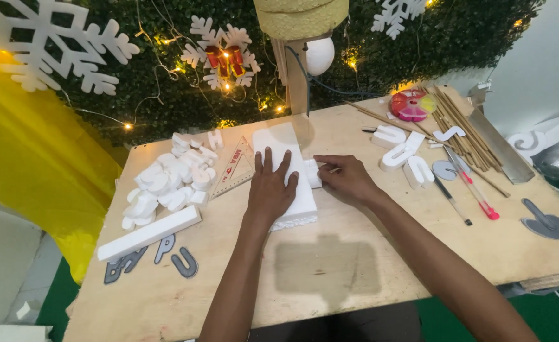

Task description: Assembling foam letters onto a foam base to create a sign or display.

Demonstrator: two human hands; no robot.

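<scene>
A thick white foam slab (284,144) lies in the middle of the wooden table (330,272). My left hand (269,188) presses flat on it, fingers spread. My right hand (347,179) rests at the slab's right edge, pinching a small white foam piece (312,173) and what looks like a thin stick. Whether the piece is still joined to the slab I cannot tell.
A heap of white foam letters (168,180) and a clear triangle ruler (236,166) lie left; a long foam bar (148,233) and grey letter templates (177,256) front left. Right: more foam letters (403,155), wooden sticks (460,123), pens (476,193), a metal ruler (498,149), a ribbon spool (411,104).
</scene>
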